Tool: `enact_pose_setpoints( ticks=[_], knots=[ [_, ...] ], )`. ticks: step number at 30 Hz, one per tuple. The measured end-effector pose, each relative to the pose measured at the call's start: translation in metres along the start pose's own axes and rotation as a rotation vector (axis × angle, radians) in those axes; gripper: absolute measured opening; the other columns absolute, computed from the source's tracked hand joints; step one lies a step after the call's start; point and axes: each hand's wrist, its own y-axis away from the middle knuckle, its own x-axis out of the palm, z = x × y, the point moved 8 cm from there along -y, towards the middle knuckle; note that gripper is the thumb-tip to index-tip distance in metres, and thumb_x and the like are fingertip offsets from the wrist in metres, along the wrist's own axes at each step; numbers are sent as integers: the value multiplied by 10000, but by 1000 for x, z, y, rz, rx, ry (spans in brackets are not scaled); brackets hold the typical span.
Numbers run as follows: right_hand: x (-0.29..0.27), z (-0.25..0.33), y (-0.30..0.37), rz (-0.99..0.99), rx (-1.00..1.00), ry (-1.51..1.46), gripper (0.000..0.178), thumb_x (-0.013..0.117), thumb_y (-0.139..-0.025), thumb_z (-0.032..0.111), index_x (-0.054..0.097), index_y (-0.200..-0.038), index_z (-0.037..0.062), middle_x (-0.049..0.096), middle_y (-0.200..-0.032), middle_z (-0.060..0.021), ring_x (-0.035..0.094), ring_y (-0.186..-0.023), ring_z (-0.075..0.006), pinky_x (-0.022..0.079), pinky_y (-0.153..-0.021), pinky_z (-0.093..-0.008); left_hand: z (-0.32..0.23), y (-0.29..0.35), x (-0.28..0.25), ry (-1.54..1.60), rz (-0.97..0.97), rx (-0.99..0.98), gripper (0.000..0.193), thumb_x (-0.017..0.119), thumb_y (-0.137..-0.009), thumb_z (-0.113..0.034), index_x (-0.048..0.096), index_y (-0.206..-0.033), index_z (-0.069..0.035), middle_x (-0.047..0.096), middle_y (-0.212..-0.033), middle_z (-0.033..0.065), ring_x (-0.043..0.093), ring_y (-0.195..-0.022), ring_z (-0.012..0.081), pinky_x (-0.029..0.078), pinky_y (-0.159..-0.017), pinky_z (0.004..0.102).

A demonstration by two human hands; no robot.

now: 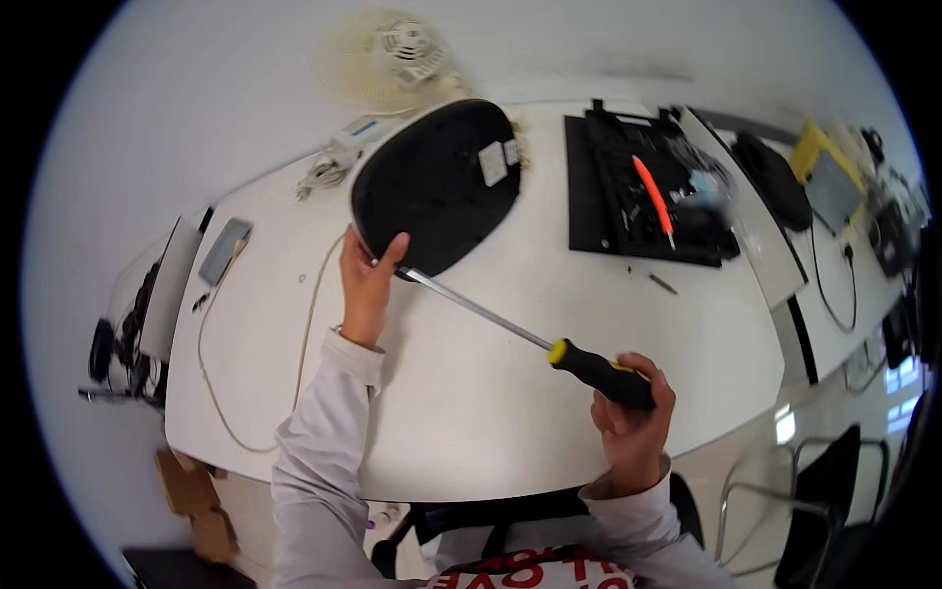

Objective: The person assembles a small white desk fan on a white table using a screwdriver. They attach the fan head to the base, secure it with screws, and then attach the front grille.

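Observation:
My left hand [368, 285] grips the near edge of a rounded black base [432, 187] with a pale rim, tipped up off the desk. Two white labels are stuck on its dark underside. Closed around the black-and-yellow handle of a long screwdriver [599, 373] is my right hand [633, 417]. The screwdriver's metal shaft slants up to the left, and its tip meets the base's lower edge beside my left thumb. Whether the tip sits in a screw or slot cannot be made out.
A black tool case [643, 187] with an orange-handled tool [653, 191] lies open at the back right. Near it is a small dark rod [663, 284]. Behind the base stands a cream fan [388, 59]. At left, a cable [211, 378] curves past a grey box [226, 251].

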Motion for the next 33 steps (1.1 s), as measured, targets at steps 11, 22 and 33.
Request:
enact_pose_setpoints(
  ticks=[11, 22, 33],
  knots=[
    [-2, -2, 6, 77, 70, -688, 435, 290, -931, 463, 486, -1221, 205, 350, -568, -11, 313, -403, -90, 315, -348, -216, 3, 14, 4, 125, 32, 13, 429, 669, -779, -92, 440, -1127, 12, 556, -1047, 83, 522, -935, 113, 442, -821, 250],
    [6, -7, 0, 123, 201, -771, 389, 410, -925, 385, 355, -697, 75, 334, -568, 15, 310, -441, -74, 299, -392, -212, 9, 15, 0, -25, 6, 75, 449, 666, -791, -127, 424, -1148, -2, 564, -1045, 81, 542, -950, 120, 475, -776, 271],
    [11, -18, -4, 7, 272, -979, 380, 469, -903, 343, 335, -643, 100, 333, -552, 22, 301, -432, -63, 261, -404, -199, 11, 21, -12, 25, -91, 122, 442, 587, -819, -317, 468, -1109, -7, 590, -1009, 137, 544, -939, 227, 406, -846, 337]
  ],
)
